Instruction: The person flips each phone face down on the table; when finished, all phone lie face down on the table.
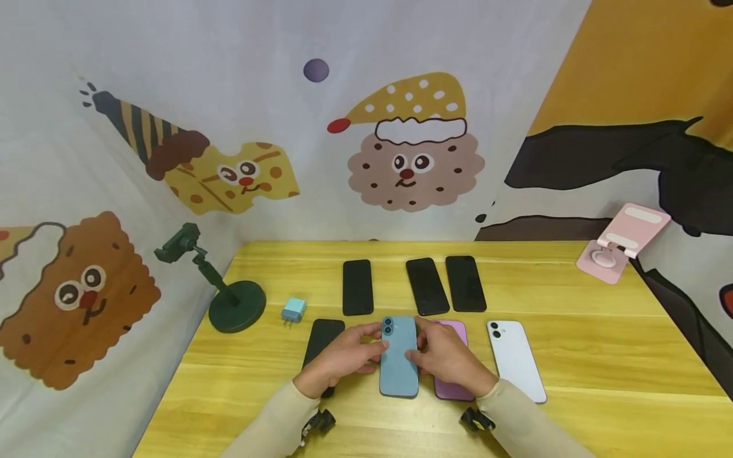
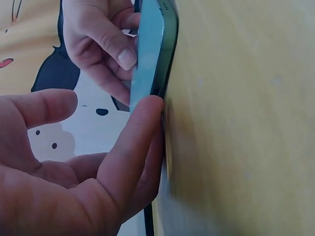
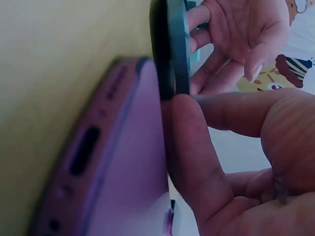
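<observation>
A blue smartphone (image 1: 399, 369) lies back up between the two hands, its twin camera at the far left corner. The right hand (image 1: 449, 356) pinches its right edge, with the thumb (image 2: 125, 58) on the phone's back. Fingers of the left hand (image 1: 350, 350) touch the left edge, while the left thumb (image 2: 59, 105) stands apart from the phone. Beneath the right hand is a purple smartphone (image 3: 133, 167), partly covered. A black smartphone (image 1: 325, 334) lies partly hidden under the left hand. Whether the blue phone rests fully on the table I cannot tell.
Several black phones (image 1: 357, 287) lie along the table's back. A white phone (image 1: 518, 359) is at the right. Further left stand a blue charger plug (image 1: 294, 309) and a green phone stand (image 1: 237, 306). A pink folding stand (image 1: 632, 229) occupies the far right corner.
</observation>
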The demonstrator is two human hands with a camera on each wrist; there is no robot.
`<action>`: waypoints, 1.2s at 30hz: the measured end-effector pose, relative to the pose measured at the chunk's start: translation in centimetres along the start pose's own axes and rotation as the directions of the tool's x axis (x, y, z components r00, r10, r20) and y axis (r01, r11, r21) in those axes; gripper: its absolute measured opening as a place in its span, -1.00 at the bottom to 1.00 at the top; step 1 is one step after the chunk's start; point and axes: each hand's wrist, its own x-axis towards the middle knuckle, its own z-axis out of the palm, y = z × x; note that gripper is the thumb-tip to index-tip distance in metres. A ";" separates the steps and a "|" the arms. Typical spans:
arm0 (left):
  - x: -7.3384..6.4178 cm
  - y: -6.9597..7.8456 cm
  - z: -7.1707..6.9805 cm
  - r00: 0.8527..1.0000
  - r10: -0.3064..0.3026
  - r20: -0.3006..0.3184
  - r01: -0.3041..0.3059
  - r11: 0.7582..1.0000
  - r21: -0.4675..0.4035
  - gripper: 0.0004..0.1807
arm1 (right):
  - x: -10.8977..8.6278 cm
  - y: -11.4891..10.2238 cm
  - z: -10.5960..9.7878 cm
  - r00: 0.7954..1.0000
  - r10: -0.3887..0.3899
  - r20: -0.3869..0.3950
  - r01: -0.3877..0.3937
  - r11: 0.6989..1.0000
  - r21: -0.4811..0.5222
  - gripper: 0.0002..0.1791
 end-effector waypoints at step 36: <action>-4.6 -2.3 -5.5 0.980 0.087 -0.177 -0.063 0.989 0.135 -0.39 | 2.6 -3.9 2.1 0.984 -0.173 0.026 0.170 0.980 0.103 -0.50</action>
